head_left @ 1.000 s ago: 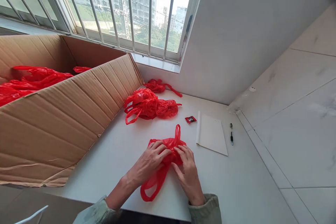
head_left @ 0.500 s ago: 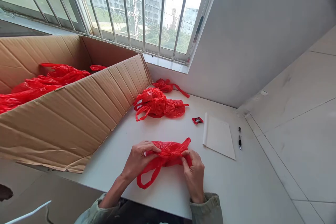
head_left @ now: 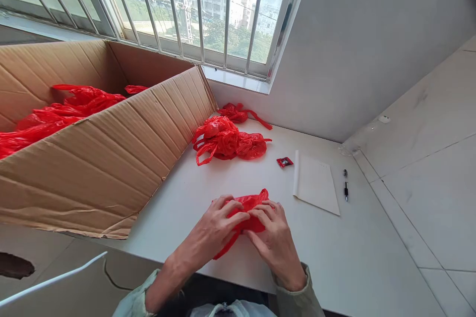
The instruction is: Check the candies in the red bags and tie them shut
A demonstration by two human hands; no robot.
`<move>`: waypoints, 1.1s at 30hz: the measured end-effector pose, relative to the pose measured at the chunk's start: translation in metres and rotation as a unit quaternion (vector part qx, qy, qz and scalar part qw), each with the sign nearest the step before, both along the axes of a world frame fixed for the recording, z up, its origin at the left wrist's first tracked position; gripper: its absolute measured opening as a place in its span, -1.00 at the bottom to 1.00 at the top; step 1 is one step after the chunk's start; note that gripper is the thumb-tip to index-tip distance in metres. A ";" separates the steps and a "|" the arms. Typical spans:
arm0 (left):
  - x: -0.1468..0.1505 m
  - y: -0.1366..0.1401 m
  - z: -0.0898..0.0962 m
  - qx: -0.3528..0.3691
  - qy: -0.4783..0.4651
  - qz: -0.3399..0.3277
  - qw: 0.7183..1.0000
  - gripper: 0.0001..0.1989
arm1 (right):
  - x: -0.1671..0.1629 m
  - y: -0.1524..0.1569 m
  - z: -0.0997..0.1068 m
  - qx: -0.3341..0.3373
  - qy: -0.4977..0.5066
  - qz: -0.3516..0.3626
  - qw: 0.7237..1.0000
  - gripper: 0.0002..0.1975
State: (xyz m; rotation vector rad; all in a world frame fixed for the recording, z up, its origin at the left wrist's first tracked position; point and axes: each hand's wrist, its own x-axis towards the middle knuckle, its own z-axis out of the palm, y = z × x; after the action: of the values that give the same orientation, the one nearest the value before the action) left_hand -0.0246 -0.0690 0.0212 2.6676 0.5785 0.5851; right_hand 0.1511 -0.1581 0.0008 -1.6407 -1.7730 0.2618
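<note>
A red plastic bag (head_left: 250,201) lies bunched up on the white table, partly covered by both hands. My left hand (head_left: 219,220) curls its fingers over the bag's left side, the fingertips gathering the film near the middle. From the right, my right hand (head_left: 273,228) closes on the bag, its fingers over the top and the thumb below. The fingertips of the two hands nearly meet. One strip of the bag hangs toward the front edge below my left hand. Whatever the bag may contain is hidden.
A cardboard box (head_left: 111,158) holding more red plastic bags (head_left: 74,104) stands at the left. Crumpled red bags (head_left: 226,136) lie near the wall. A small red packet (head_left: 284,162), a paper pad (head_left: 316,183) and a black pen (head_left: 346,191) lie to the right. Behind is a barred window (head_left: 208,25).
My hands have come closer together over the bag, with the fingers now folded over its top. The handle loop that stuck out at the lower left is now mostly covered. The view has shifted slightly.
</note>
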 end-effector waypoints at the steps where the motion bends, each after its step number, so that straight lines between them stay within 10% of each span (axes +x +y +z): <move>1: 0.005 -0.001 -0.003 0.021 0.009 -0.007 1.000 -0.79 | -0.003 0.001 -0.001 -0.004 -0.009 -0.011 1.000 -0.75; 11: -0.029 0.026 -0.001 -0.127 -0.123 0.114 0.978 -0.85 | 0.032 -0.010 -0.010 0.074 0.063 -0.196 0.976 -0.85; 18: -0.013 0.018 0.001 -0.096 -0.093 0.112 0.985 -0.87 | 0.002 0.013 0.007 0.036 0.070 -0.026 0.997 -0.77; 25: -0.026 0.014 -0.002 -0.054 -0.113 0.113 0.986 -0.76 | 0.003 0.016 -0.002 0.043 0.100 -0.081 0.991 -0.87; 33: -0.040 0.012 -0.002 -0.192 -0.160 0.147 0.957 -0.86 | 0.017 -0.002 -0.008 -0.010 0.142 -0.049 0.989 -0.93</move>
State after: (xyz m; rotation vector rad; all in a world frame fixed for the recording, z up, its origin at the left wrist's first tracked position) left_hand -0.0641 -0.0573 0.0193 2.0837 0.8939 0.8659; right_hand 0.1681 -0.1597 -0.0074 -1.6108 -1.4762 0.4457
